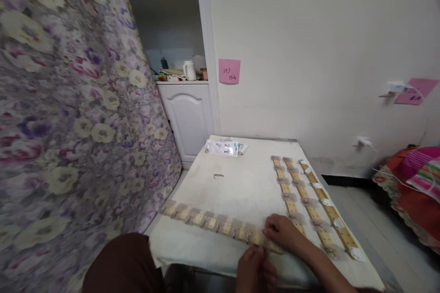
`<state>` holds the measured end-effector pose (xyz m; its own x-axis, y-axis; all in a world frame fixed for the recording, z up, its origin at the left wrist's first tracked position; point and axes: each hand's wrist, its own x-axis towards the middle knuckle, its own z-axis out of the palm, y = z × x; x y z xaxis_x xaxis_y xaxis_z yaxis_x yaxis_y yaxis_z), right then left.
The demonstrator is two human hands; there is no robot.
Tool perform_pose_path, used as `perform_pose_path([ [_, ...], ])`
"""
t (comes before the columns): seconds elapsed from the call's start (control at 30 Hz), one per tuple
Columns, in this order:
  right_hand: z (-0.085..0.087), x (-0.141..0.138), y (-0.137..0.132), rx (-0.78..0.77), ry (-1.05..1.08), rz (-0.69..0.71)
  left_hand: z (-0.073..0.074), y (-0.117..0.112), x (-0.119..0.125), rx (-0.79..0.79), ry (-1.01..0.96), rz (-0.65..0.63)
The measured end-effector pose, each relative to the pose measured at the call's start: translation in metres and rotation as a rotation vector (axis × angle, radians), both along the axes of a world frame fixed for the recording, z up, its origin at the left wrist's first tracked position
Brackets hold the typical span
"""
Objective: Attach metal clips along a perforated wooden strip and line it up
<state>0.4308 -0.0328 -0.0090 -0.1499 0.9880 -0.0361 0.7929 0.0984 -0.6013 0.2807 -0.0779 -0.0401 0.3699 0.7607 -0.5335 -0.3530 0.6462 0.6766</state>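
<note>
At bottom centre, left hand (252, 264) and right hand (281, 231) curl at the strip's (227, 227) right end, grip unclear. Metal pieces (234, 232) line it leftward; three strips (332, 214) at right seem filled.

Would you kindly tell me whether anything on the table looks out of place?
One small dark piece lies alone on the white cloth, well apart from the wooden strips, so it looks stray. I see nothing spilled.
</note>
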Motion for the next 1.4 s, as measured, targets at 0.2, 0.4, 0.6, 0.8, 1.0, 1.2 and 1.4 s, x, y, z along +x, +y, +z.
perform_pose_path([
  [0.2, -0.008, -0.001, 0.003, -0.017, 0.008, 0.002, 0.003, 0.003, 0.003, -0.044, 0.080, 0.008],
  [0.4, -0.008, -0.004, 0.004, -0.029, 0.005, -0.008, -0.003, 0.002, 0.004, -0.013, 0.108, 0.024],
  [0.6, -0.008, -0.006, 0.004, -0.047, -0.006, -0.040, -0.008, 0.003, 0.006, -0.004, 0.120, 0.034],
  [0.8, -0.008, -0.007, 0.002, -0.037, -0.007, -0.026, -0.017, 0.005, 0.011, -0.036, 0.182, 0.049],
  [1.0, -0.008, -0.006, 0.002, -0.042, -0.006, -0.032, -0.020, 0.006, 0.011, -0.020, 0.204, 0.034],
  [1.2, -0.010, -0.004, 0.001, -0.048, 0.026, -0.014, -0.017, 0.007, 0.012, -0.033, 0.242, 0.057],
  [1.4, -0.013, -0.003, 0.001, -0.056, 0.024, -0.027, -0.006, 0.004, 0.010, -0.029, 0.205, 0.053],
])
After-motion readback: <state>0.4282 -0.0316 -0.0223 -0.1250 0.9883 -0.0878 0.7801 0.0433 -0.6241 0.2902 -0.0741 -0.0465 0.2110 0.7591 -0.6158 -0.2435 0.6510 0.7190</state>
